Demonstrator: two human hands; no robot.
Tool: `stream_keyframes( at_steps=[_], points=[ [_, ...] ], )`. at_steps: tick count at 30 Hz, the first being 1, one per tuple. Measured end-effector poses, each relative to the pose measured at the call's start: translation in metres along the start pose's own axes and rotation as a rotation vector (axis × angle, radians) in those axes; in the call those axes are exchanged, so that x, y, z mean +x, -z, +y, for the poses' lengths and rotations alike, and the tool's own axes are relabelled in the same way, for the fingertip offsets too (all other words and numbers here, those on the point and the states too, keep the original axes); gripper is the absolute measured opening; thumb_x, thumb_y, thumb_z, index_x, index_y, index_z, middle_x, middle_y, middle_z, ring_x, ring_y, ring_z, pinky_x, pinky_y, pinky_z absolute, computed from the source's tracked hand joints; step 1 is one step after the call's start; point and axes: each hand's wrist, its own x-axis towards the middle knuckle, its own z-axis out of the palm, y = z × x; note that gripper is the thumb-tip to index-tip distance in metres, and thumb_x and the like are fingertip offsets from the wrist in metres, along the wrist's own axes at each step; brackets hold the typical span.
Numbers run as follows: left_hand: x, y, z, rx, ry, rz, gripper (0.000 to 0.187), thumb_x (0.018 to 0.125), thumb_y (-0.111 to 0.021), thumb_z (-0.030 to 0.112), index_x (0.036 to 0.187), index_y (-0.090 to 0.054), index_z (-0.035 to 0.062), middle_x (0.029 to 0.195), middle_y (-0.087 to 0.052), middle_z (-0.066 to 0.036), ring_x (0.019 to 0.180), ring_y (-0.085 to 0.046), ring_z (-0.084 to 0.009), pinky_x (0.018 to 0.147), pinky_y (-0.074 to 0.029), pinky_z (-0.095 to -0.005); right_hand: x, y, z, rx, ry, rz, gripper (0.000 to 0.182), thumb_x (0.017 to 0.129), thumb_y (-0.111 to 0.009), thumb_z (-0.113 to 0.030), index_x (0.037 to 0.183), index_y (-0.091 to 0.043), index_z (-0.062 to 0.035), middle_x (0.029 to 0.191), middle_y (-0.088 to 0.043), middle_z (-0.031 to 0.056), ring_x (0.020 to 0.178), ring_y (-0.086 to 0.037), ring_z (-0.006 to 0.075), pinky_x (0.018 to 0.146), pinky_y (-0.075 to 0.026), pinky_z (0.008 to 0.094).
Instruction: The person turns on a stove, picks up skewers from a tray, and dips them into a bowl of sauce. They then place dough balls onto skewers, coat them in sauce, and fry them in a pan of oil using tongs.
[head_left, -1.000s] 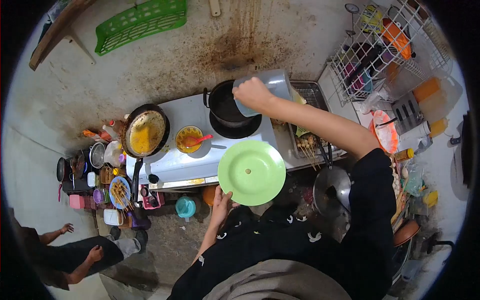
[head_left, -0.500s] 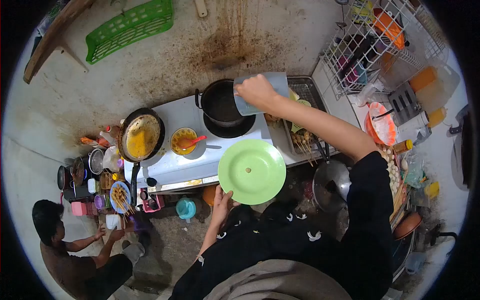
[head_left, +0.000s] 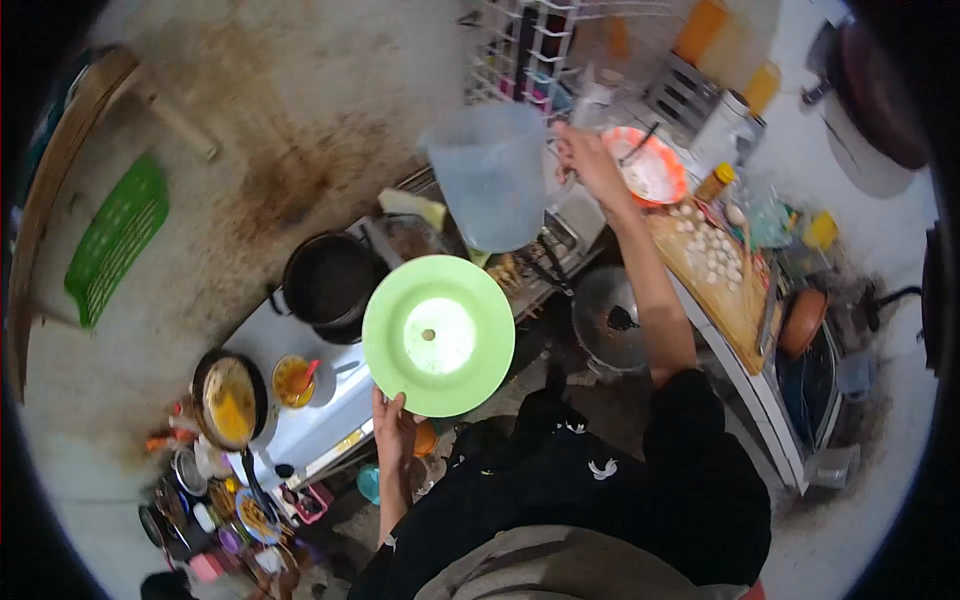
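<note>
My left hand (head_left: 395, 432) is closed on the near rim of a light green plate (head_left: 485, 345), its thumb over the edge. A small brownish round bit (head_left: 428, 335) lies in the middle of the plate. Beyond the plate is a translucent bluish plastic jug (head_left: 488, 180), roughly upright. My right hand (head_left: 590, 165) is closed at the jug's right side, where its handle would be; the handle itself is hard to make out. The dark pot (head_left: 333, 280) stands on the white stove (head_left: 270, 340), left of the plate.
Left on the stove are a frying pan (head_left: 230, 400) with yellow liquid and a bowl (head_left: 295, 382) with a red spoon. At right, an orange-rimmed bowl (head_left: 650, 170) and a wooden board (head_left: 715, 280) with small white balls. A wok (head_left: 605, 320) sits below. Another person (head_left: 168, 586) is low left.
The view has turned right. My right hand has moved the jug away from above the pot to the right, and the jug now hangs upright. The plate stays in my left hand.
</note>
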Motion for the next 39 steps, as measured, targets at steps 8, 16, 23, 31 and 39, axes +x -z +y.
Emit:
stream_keyframes(
  at_steps=[8,16,23,31,39],
  points=[
    [0.069,-0.138,0.011,-0.025,-0.044,-0.176,0.048,0.082,-0.044,0.012,0.125,-0.024,0.0077,0.117,-0.044,-0.008,0.1,-0.05,-0.0177,0.076,-0.048,-0.0333,-0.03,0.174,-0.025,0.156,0.169,0.505,0.027,0.086,-0.038,-0.03,0.074,-0.049,-0.0082,0.078,-0.055,0.0043,0.075,-0.058,0.0149,0.054,-0.039,0.0212],
    [0.153,-0.339,0.005,-0.055,-0.133,-0.47,0.044,0.083,-0.044,0.014,0.123,-0.027,0.0063,0.116,-0.043,-0.008,0.104,-0.046,-0.0184,0.084,-0.042,-0.0364,0.049,0.306,0.081,-0.163,0.211,0.647,0.025,0.085,-0.036,-0.021,0.085,-0.051,-0.0011,0.08,-0.051,0.0096,0.081,-0.052,0.022,0.07,-0.042,0.0337],
    [0.241,-0.476,-0.039,-0.213,-0.129,-0.613,0.034,0.083,-0.039,0.004,0.115,-0.029,0.0024,0.111,-0.043,-0.015,0.098,-0.05,-0.0269,0.087,-0.042,-0.0401,0.096,0.331,0.145,-0.836,0.377,0.587,0.029,0.085,-0.036,-0.021,0.076,-0.053,0.0004,0.081,-0.052,0.0188,0.081,-0.049,0.0328,0.072,-0.039,0.0383],
    [0.308,-0.527,-0.088,-0.052,-0.128,-0.507,0.034,0.081,-0.037,0.001,0.112,-0.024,-0.0002,0.108,-0.042,-0.018,0.093,-0.052,-0.0303,0.08,-0.047,-0.04,0.09,0.317,0.17,-0.222,-0.107,0.498,0.035,0.085,-0.033,-0.026,0.079,-0.053,0.0022,0.082,-0.054,0.0197,0.08,-0.052,0.0278,0.07,-0.04,0.0357],
    [0.337,-0.539,-0.122,-0.071,-0.09,-0.458,0.03,0.083,-0.038,0.004,0.109,-0.024,0.0008,0.108,-0.041,-0.018,0.091,-0.053,-0.029,0.077,-0.048,-0.0381,0.083,0.318,0.192,-0.026,-0.053,0.475,0.034,0.085,-0.033,-0.025,0.084,-0.053,0.0029,0.084,-0.051,0.0138,0.082,-0.052,0.0222,0.066,-0.044,0.0308]
  ],
)
